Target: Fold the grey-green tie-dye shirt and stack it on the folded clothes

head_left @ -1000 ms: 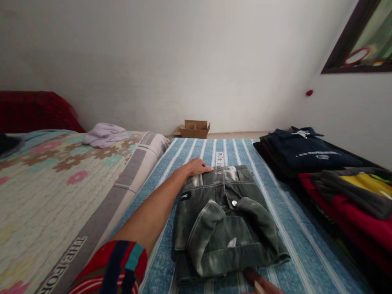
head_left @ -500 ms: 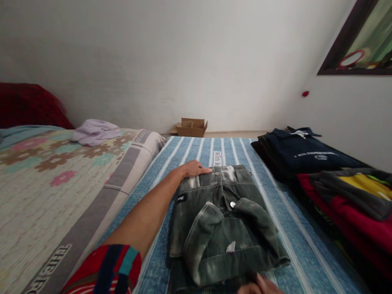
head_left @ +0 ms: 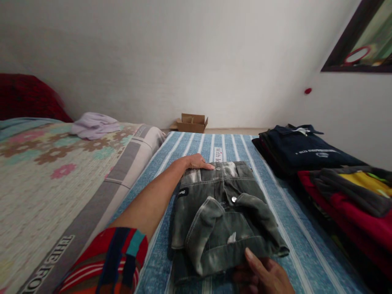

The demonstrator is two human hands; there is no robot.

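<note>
A grey-green washed denim jacket (head_left: 223, 216) lies folded on the blue striped bedding, its collar near me and a buttoned band along the far edge. My left hand (head_left: 196, 162) grips that far edge at its left part, the thumb lying on top by a button. At the near edge, my right hand (head_left: 265, 273) holds the cloth below the collar, thumb over it and fingers curled underneath in shadow. Darker cloth shows beneath the jacket's near left corner.
On the right are stacked folded clothes, with a navy shirt (head_left: 312, 149) and red and grey garments (head_left: 349, 196). Left stands a flowered bed (head_left: 82, 171) carrying a lilac cloth (head_left: 94, 125). A cardboard box (head_left: 192, 123) sits by the wall.
My right hand has come further into view, its thumb now over the jacket's near edge, which looks slightly raised. My left hand keeps its place on the far edge.
</note>
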